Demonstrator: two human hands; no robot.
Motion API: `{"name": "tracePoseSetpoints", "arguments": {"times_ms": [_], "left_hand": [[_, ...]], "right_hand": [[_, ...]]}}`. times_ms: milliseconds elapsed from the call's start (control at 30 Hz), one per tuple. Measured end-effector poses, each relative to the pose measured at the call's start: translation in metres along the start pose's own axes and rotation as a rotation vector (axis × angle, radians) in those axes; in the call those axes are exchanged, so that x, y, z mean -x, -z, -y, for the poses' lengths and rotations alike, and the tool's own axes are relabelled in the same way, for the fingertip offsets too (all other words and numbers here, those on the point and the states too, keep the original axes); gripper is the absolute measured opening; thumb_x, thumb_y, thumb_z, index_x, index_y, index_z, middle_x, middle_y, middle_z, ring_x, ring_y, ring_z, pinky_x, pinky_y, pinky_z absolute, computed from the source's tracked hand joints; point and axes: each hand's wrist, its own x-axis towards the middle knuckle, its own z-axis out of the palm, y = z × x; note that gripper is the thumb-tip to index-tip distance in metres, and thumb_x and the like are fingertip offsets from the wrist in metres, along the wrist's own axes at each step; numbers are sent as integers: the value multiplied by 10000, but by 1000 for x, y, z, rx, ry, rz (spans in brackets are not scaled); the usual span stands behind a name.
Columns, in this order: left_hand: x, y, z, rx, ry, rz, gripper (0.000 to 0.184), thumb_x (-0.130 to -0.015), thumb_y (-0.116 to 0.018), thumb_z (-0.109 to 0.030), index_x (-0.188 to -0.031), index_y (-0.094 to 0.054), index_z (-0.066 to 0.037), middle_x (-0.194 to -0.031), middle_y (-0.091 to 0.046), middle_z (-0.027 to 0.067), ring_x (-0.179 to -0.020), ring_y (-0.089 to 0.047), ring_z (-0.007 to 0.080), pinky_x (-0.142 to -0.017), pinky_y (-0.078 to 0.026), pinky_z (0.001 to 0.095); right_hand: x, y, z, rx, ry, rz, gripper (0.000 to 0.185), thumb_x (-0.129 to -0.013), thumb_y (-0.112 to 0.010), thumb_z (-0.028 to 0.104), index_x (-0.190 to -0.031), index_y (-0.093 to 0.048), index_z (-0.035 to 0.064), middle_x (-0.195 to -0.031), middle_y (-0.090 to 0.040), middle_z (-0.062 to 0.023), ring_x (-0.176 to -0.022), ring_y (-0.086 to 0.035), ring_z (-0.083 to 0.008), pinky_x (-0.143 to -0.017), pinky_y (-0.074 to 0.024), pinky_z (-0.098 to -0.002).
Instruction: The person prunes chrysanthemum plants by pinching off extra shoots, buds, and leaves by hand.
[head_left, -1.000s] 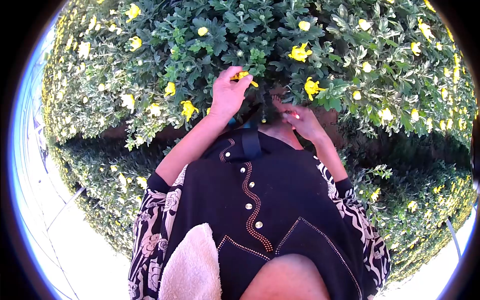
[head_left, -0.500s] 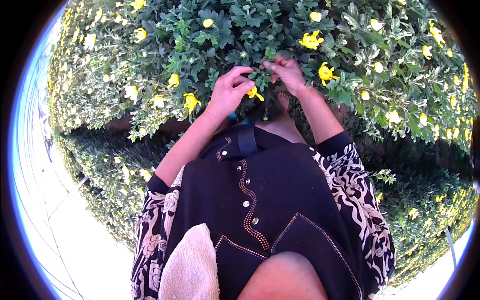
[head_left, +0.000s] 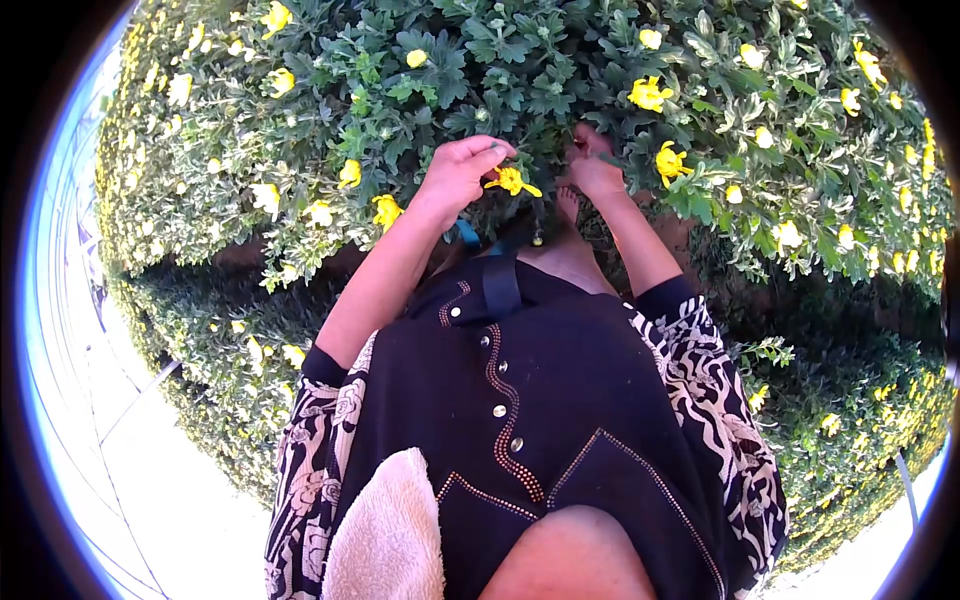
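My left hand (head_left: 462,175) is at the near edge of a leafy chrysanthemum bush (head_left: 505,90). Its thumb and fingers come together in a pinch, and a speck of green shows at the tips, too small to name. Just below those fingertips hangs a yellow flower (head_left: 512,181). My right hand (head_left: 598,172) reaches in among the leaves to the right, fingers curled and partly in shadow; what they hold, if anything, is hidden. Another yellow flower (head_left: 671,162) stands to the right of this hand.
Many more yellow blooms and buds cover the bush, among them a flower (head_left: 650,94) at upper right. A bare foot (head_left: 568,203) shows beneath my right hand. Dark furrows and further plant rows (head_left: 840,400) lie on both sides. A pale cloth (head_left: 388,530) hangs at my chest.
My right hand has moved right and slightly down, away from my left hand and deeper into the shaded leaves. The left hand has barely moved, its fingers still pinched.
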Motion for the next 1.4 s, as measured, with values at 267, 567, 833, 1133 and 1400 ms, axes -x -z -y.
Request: {"name": "tracePoseSetpoints", "arguments": {"times_ms": [267,567,833,1133,1400], "left_hand": [[-5,-15,-2,212,-35,38,218,-945,-571,-181,-1139,-635,-103,-816,-653,-23,-556,-470,-6,-424,-248,166],[1,-16,4,241,-34,21,222,-945,-564,-157,-1147,-612,-78,-825,-673,12,-660,-630,41,-424,-255,165],[-9,-7,2,174,183,-32,140,-849,-683,-222,-960,-715,-143,-797,-661,-41,-650,-550,36,-507,-319,193],[-9,-17,4,199,121,-82,133,-850,-684,-183,-958,-709,-109,-794,-656,-41,-655,-540,21,-494,-334,180],[-9,-22,5,235,124,-87,110,-821,-712,-134,-916,-702,-79,-792,-676,-19,-632,-585,37,-440,-323,169]], "right_hand": [[35,48,124,-523,360,355,353,-734,-646,-31,-1076,-673,54,-793,-572,28,-760,-510,-72,-742,-433,-227],[46,68,133,-660,109,494,317,-750,-635,47,-1063,-678,60,-864,-582,17,-854,-529,-91,-821,-437,-258],[45,67,140,-535,309,513,306,-715,-660,-75,-1000,-678,36,-908,-593,4,-851,-540,-90,-814,-462,-253],[46,57,124,-717,143,450,147,-798,-693,7,-936,-658,44,-957,-623,6,-922,-562,-100,-877,-441,-264],[42,55,126,-939,-245,397,194,-849,-703,145,-977,-585,60,-875,-636,-18,-723,-584,-79,-576,-450,-237]]}}
